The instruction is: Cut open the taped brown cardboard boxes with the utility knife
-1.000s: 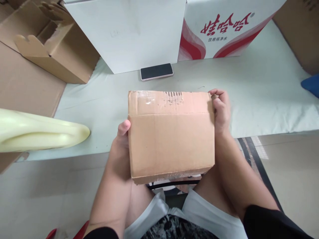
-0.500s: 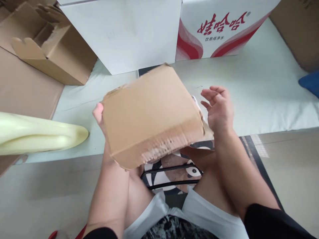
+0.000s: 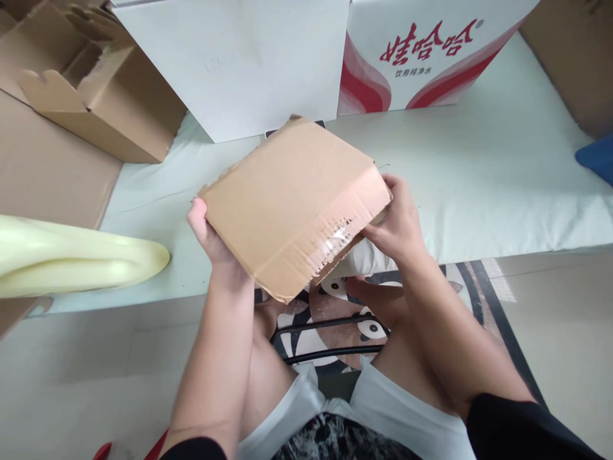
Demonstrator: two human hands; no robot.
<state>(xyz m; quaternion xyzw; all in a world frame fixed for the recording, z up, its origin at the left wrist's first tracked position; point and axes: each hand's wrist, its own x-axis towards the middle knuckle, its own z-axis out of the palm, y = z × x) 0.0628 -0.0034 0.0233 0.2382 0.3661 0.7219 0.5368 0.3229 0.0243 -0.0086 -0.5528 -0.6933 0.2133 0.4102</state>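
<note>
A brown cardboard box (image 3: 292, 191) with a torn, frayed flap is held tilted in the air above my lap. My left hand (image 3: 211, 233) grips its left side, thumb on the edge and the other fingers hidden beneath. At the right end, my right hand (image 3: 397, 220) has its fingers closed around the corner near the torn flap. Part of a dark flat object (image 3: 318, 124) shows behind the box; the rest of it is covered.
Beyond the box stand a white carton (image 3: 239, 64) and a red-and-white printed carton (image 3: 421, 64) on a pale green cloth surface (image 3: 488, 172). Open cardboard boxes (image 3: 124, 102) lie at the left, near a pale yellow rounded object (image 3: 86, 259). Something blue (image 3: 596, 160) lies far right.
My right hand, open and off the box before, has closed on its right corner. The box has turned, its right end rising and its frayed flap facing me more.
</note>
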